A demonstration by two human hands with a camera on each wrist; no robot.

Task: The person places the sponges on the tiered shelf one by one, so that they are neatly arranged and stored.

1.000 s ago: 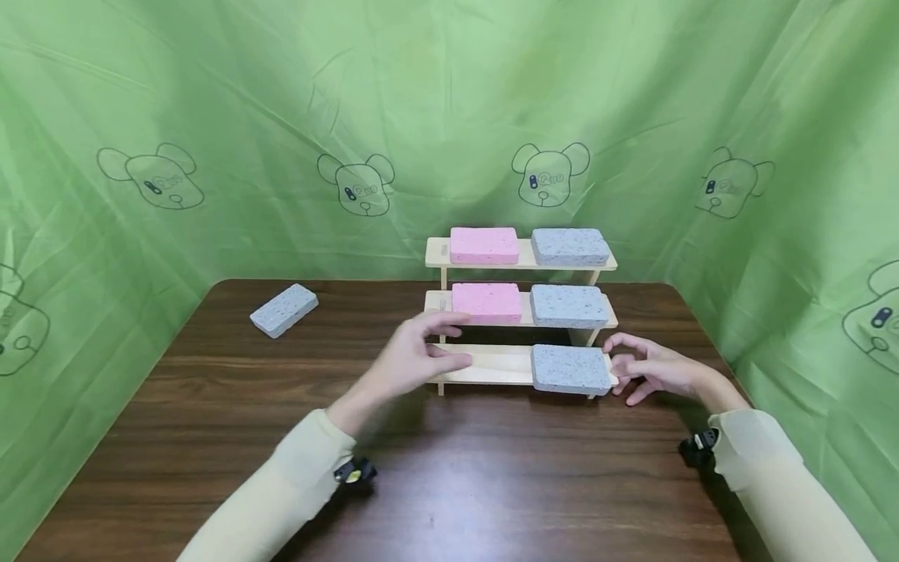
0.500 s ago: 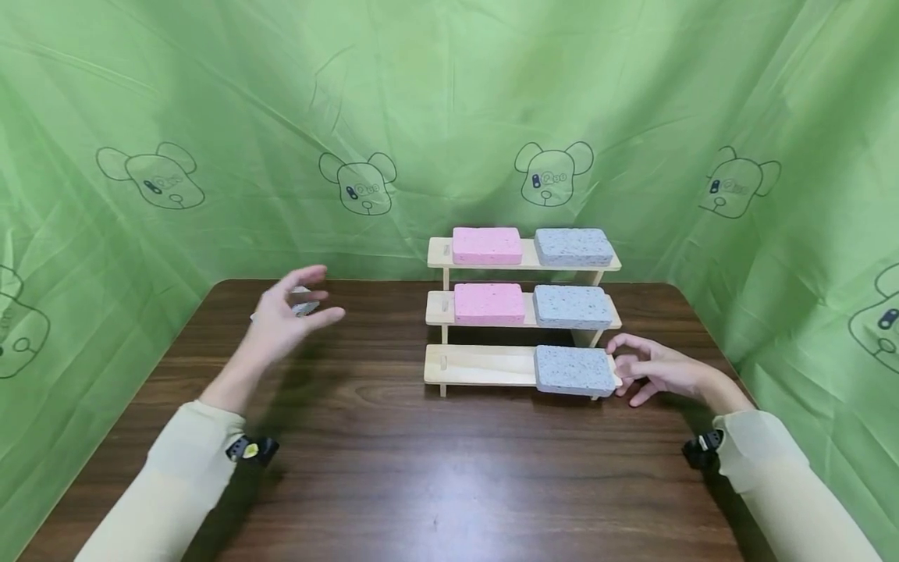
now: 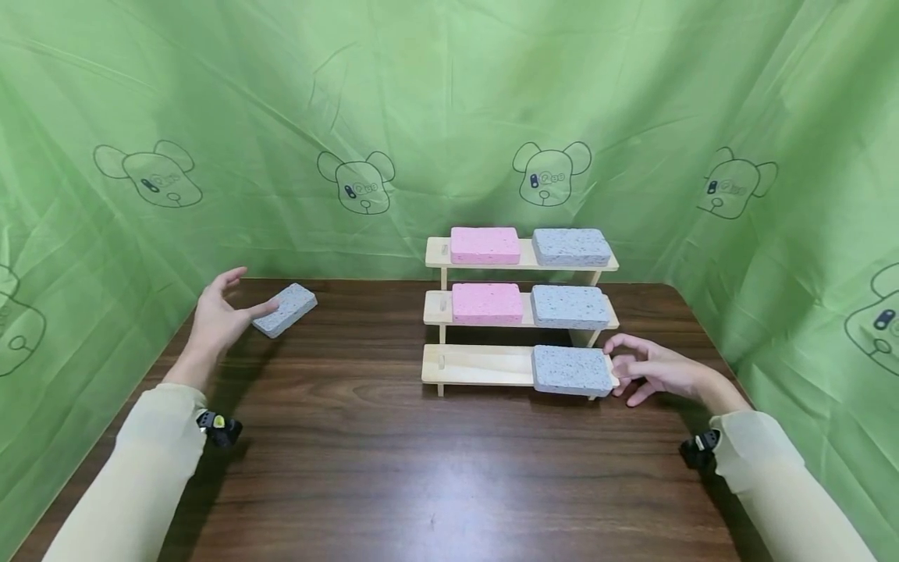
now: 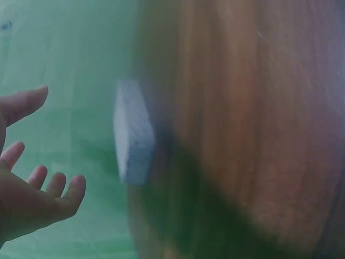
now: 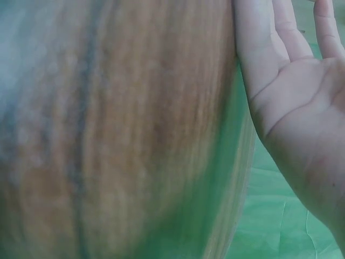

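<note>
A wooden three-tier shelf rack point(image 3: 485, 364) stands right of the middle in the head view. Its top and middle tiers each carry a pink sponge point(image 3: 486, 303) on the left and a blue-grey sponge on the right. On the bottom tier, only the right half holds a blue-grey sponge point(image 3: 572, 370). My right hand point(image 3: 656, 371) grips the rack's bottom right end with bent fingers. At the far left, another blue-grey sponge point(image 3: 291, 308) lies on the table. Just left of it my left hand point(image 3: 218, 316) is spread, its thumb overlapping the sponge in the head view.
The dark wooden table point(image 3: 393, 476) has its back edge against a green curtain point(image 3: 449, 101) printed with bear faces. More curtain hangs at both sides. A small black camera point(image 3: 223, 429) sits on the left wrist, another point(image 3: 698, 450) on the right.
My left hand has left the bottom tier's left end, swung leftward across the table and passed over the loose sponge to its left side. The right hand has stayed at the rack.
</note>
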